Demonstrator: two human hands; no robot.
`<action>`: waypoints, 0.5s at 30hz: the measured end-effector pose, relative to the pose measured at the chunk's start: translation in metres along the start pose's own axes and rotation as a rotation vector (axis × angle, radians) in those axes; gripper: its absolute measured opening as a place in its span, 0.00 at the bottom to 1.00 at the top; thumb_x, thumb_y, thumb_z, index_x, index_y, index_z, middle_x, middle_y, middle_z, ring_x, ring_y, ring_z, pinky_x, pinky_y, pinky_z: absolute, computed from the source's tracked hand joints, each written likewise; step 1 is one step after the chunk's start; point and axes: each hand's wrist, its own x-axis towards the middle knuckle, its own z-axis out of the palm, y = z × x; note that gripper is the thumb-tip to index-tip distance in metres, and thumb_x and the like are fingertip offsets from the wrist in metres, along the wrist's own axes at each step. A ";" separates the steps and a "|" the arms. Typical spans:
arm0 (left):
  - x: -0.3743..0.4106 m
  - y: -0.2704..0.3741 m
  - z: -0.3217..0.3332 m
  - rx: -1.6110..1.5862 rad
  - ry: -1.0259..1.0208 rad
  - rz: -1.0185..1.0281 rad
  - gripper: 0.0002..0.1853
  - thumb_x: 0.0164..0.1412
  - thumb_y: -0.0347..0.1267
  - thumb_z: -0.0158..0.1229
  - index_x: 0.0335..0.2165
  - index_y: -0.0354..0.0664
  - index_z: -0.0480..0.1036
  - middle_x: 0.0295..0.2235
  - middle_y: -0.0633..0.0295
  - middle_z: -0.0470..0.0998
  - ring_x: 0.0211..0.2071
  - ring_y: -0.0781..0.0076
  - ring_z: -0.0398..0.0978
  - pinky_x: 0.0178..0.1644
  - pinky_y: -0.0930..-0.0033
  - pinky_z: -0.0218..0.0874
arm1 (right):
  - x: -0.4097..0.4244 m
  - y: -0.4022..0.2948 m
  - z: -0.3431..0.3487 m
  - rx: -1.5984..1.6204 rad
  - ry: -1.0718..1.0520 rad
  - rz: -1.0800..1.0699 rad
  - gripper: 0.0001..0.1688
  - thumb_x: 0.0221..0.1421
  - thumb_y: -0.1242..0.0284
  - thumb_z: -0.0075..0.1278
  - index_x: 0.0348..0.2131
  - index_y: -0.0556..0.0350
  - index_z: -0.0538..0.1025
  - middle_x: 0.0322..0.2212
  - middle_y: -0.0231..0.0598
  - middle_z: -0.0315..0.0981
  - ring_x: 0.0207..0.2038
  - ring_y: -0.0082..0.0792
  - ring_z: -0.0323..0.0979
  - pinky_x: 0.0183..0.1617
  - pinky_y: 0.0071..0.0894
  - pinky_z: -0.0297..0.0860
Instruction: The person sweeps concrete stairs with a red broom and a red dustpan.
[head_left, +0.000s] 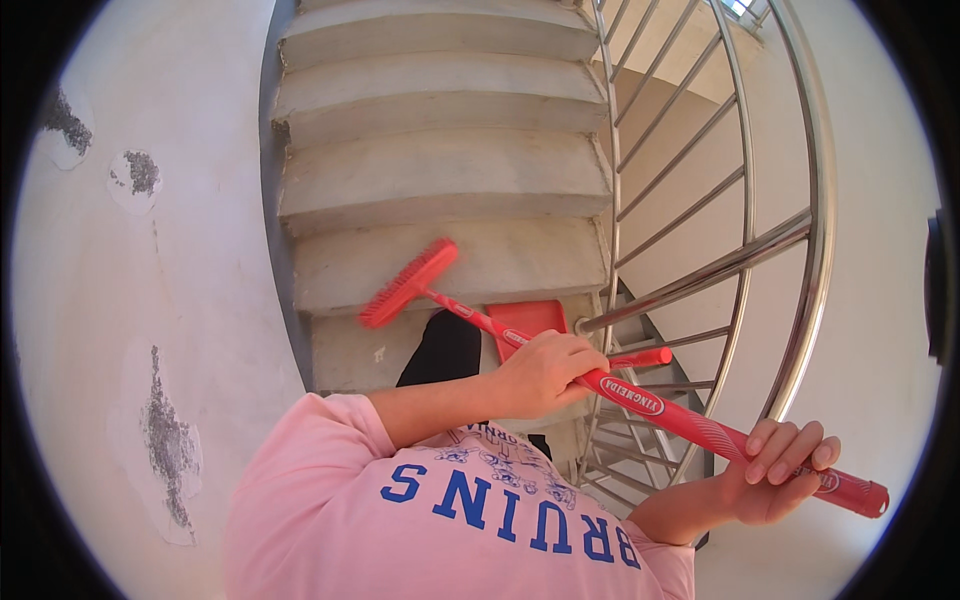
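Observation:
A red long-handled broom (637, 397) slants across the view from lower right to upper left. My left hand (551, 375) grips its handle around the middle. Farther up, near the handle's end, the fingers of my right hand (787, 465) wrap around it. The broom's bristled head (409, 283) is slightly blurred over a concrete step (480, 251); whether it touches the step I cannot tell. Behind the handle, a red dustpan (536, 316) is partly hidden. A red rod end (645, 358) shows just past my left hand, and its link to the dustpan is covered.
Concrete stairs (446, 161) rise ahead, with chipped edges. A stainless steel railing (821, 187) runs along the right side, close to my right hand. On the left stands a white wall (217, 247) with peeling patches. My dark-trousered leg (446, 349) is below the broom head.

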 end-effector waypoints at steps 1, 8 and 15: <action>-0.002 0.002 -0.004 0.022 0.001 -0.006 0.11 0.46 0.29 0.59 0.33 0.46 0.70 0.25 0.62 0.70 0.29 0.60 0.69 0.36 0.63 0.57 | 0.001 0.003 0.000 0.014 0.012 0.030 0.10 0.60 0.69 0.43 0.38 0.55 0.64 0.22 0.33 0.61 0.18 0.26 0.63 0.33 0.34 0.68; -0.034 -0.044 -0.046 0.293 0.096 -0.195 0.09 0.45 0.29 0.58 0.30 0.45 0.70 0.25 0.61 0.70 0.29 0.59 0.69 0.35 0.62 0.58 | -0.004 0.077 0.000 0.205 0.026 0.358 0.17 0.60 0.61 0.39 0.36 0.59 0.67 0.23 0.39 0.66 0.29 0.38 0.67 0.47 0.51 0.63; -0.079 -0.111 -0.043 0.370 0.090 -0.253 0.09 0.43 0.29 0.58 0.28 0.45 0.69 0.25 0.61 0.71 0.31 0.58 0.69 0.35 0.59 0.58 | -0.054 0.132 0.006 0.178 0.118 0.626 0.14 0.55 0.65 0.45 0.36 0.58 0.69 0.25 0.39 0.70 0.39 0.40 0.70 0.56 0.50 0.56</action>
